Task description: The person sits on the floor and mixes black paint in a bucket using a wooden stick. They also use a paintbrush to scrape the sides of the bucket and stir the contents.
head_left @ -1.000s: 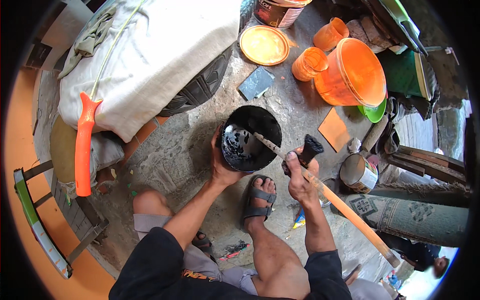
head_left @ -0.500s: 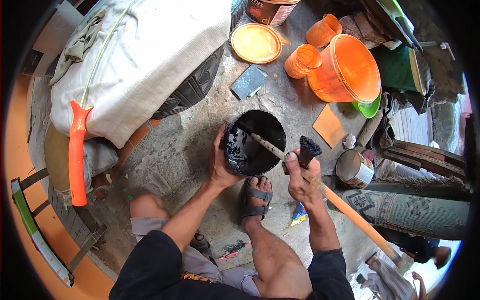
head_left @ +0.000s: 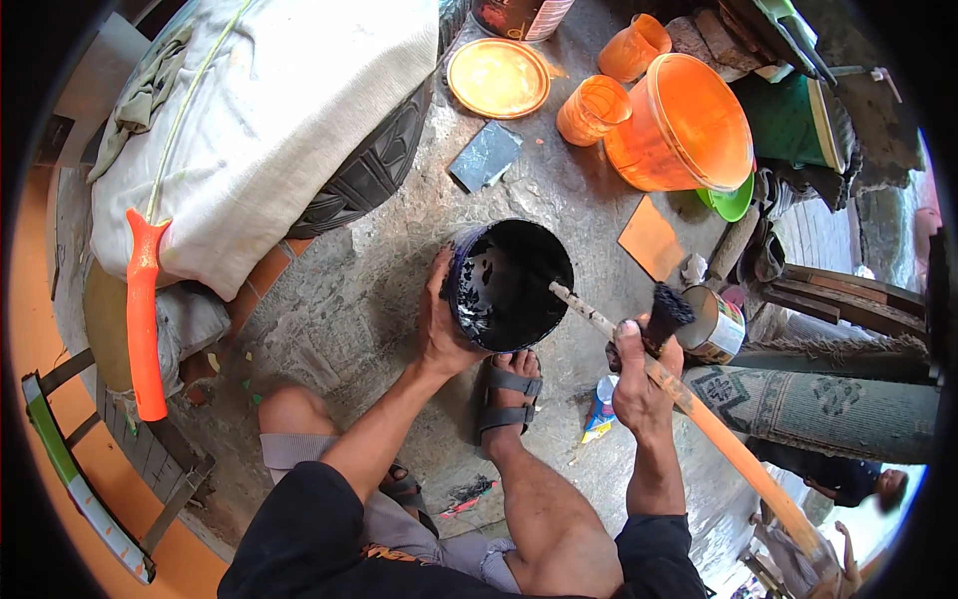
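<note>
My left hand (head_left: 439, 324) is closed on the left side of a round bucket (head_left: 534, 245), dark inside and wet with black paint, its mouth tipped toward me. In my right hand (head_left: 644, 389) are a wooden stick (head_left: 743, 459) and a brush (head_left: 671, 311) with black, paint-soaked bristles. Toward the bucket the stick is pale and spattered, its tip over the right part of the bucket's mouth; its orange length runs down to the lower right. The bristles point up, clear of the bucket. My fingers hide most of the brush handle.
Beyond the bucket stand an orange-stained tub (head_left: 639, 150), orange cups (head_left: 594, 112) and an orange-coated lid (head_left: 499, 78). A paint can (head_left: 718, 324) and a rolled carpet (head_left: 818, 409) lie right. A cloth-covered motorcycle (head_left: 269, 120) stands left. People (head_left: 848, 484) are at lower right.
My right hand has moved right with the stick and brush, drawing the stick's tip from the middle of the bucket toward its right rim. My left hand keeps its hold on the bucket.
</note>
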